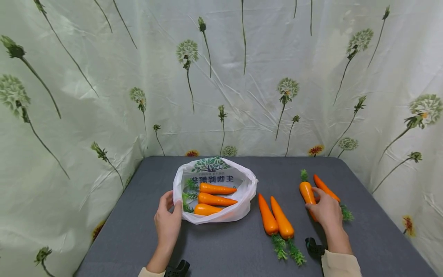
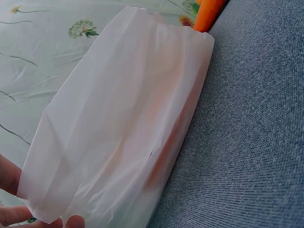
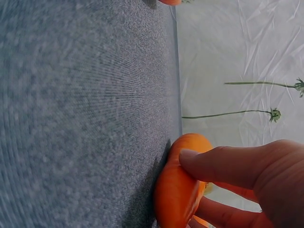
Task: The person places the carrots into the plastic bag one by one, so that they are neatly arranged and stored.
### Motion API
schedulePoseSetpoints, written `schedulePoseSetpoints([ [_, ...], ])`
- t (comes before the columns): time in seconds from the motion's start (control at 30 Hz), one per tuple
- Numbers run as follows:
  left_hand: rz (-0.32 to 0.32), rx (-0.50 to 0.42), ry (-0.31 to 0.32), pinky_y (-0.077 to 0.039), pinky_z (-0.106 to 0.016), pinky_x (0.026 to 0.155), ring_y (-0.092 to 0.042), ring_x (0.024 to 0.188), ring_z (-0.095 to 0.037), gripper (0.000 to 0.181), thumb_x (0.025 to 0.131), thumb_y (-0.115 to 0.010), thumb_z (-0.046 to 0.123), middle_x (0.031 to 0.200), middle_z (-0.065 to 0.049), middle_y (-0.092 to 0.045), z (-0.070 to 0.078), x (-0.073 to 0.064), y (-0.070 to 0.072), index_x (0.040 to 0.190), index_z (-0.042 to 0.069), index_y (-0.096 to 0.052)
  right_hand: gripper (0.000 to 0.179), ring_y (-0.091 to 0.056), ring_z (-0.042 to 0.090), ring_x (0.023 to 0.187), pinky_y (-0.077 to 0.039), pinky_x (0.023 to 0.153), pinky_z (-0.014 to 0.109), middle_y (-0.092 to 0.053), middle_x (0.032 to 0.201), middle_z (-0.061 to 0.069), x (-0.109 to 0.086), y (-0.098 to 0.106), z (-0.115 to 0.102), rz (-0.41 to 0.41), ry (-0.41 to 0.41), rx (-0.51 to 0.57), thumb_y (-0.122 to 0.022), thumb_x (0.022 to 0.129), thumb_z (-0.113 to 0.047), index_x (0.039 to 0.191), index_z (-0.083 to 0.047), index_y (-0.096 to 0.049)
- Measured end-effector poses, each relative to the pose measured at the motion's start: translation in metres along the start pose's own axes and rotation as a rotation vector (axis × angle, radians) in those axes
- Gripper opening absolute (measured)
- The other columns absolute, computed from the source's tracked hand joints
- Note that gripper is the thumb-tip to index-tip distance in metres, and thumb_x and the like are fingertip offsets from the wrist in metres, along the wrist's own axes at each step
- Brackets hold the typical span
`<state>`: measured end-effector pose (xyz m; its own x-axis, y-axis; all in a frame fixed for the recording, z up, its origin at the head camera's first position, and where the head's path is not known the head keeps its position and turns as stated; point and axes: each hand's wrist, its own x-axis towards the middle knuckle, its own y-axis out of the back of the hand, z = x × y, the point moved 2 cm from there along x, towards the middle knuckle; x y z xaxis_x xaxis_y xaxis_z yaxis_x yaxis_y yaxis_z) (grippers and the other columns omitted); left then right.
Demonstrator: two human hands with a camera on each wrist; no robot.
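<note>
A white plastic bag (image 1: 221,218) with green tree print lies with its mouth open, three orange carrots (image 1: 217,189) with leafy tops inside it. My left hand (image 1: 167,225) pinches the bag's left rim; in the left wrist view its fingertips hold the edge of the translucent bag (image 2: 118,104). At the right, my right hand (image 1: 327,211) grips a carrot (image 1: 307,192) by its sides, its green top pointing away. The right wrist view shows thumb and fingers around this carrot (image 3: 175,194), which is on or just above the cloth; I cannot tell which.
Two carrots (image 1: 268,217) lie side by side between the bag and my right hand, leaves toward me. Another carrot (image 1: 326,187) lies just right of the held one. A dark grey cloth (image 1: 221,250) covers the table; a flower-printed curtain (image 1: 221,77) hangs behind it.
</note>
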<state>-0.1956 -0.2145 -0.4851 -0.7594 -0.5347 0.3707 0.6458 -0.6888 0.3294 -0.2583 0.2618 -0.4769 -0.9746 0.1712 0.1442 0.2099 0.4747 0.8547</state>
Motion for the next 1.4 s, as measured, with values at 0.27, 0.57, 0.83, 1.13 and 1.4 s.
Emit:
schedulePoseSetpoints([
  [0.27, -0.011, -0.014, 0.039, -0.041, -0.051, 0.086, -0.054, 0.102, -0.023, 0.038, 0.086, -0.06, 0.02, 0.11, -0.004, -0.059, 0.007, -0.001, 0.005, 0.123, 0.015, -0.052, 0.065, -0.052, 0.02, 0.057, -0.039, 0.045, 0.033, -0.06, 0.097, 0.019, 0.0, -0.001, -0.002, -0.008, 0.008, 0.005, -0.074, 0.073, -0.022, 0.131, -0.009, -0.047],
  [0.57, -0.017, -0.012, 0.036, -0.041, -0.052, 0.086, -0.054, 0.102, -0.024, 0.038, 0.086, -0.06, 0.02, 0.111, -0.005, -0.059, 0.004, -0.002, 0.005, 0.123, 0.014, -0.052, 0.066, -0.052, 0.02, 0.058, -0.038, 0.045, 0.032, -0.06, 0.092, 0.015, -0.002, -0.002, -0.001, 0.005, 0.007, 0.014, -0.074, 0.073, -0.021, 0.132, -0.01, -0.046],
  [0.83, -0.002, -0.015, 0.038, -0.041, -0.052, 0.083, -0.054, 0.101, -0.024, 0.038, 0.086, -0.061, 0.019, 0.11, -0.005, -0.059, 0.005, -0.003, 0.004, 0.122, 0.014, -0.053, 0.069, -0.056, 0.025, 0.067, -0.041, 0.049, 0.034, -0.062, 0.099, 0.018, 0.0, 0.004, -0.004, 0.001, 0.02, 0.038, -0.073, 0.075, -0.02, 0.135, -0.011, -0.042],
  [1.13, -0.001, -0.018, 0.034, -0.042, -0.053, 0.081, -0.053, 0.101, -0.025, 0.039, 0.087, -0.059, 0.021, 0.111, -0.006, -0.059, 0.005, -0.003, 0.002, 0.124, 0.014, -0.051, 0.071, -0.058, 0.025, 0.072, -0.043, 0.049, 0.032, -0.059, 0.106, 0.017, 0.001, 0.009, -0.021, -0.003, 0.044, 0.085, -0.072, 0.077, -0.023, 0.139, -0.015, -0.037],
  [1.4, 0.042, 0.051, -0.035, -0.044, -0.052, 0.08, -0.054, 0.1, -0.02, 0.04, 0.087, -0.056, 0.039, 0.112, 0.002, -0.059, -0.054, 0.01, -0.02, 0.126, 0.031, -0.048, 0.073, -0.06, 0.029, 0.083, -0.045, 0.054, 0.034, -0.06, 0.106, 0.016, -0.003, 0.015, -0.039, 0.019, 0.106, 0.109, -0.072, 0.076, -0.027, 0.139, -0.017, -0.037],
])
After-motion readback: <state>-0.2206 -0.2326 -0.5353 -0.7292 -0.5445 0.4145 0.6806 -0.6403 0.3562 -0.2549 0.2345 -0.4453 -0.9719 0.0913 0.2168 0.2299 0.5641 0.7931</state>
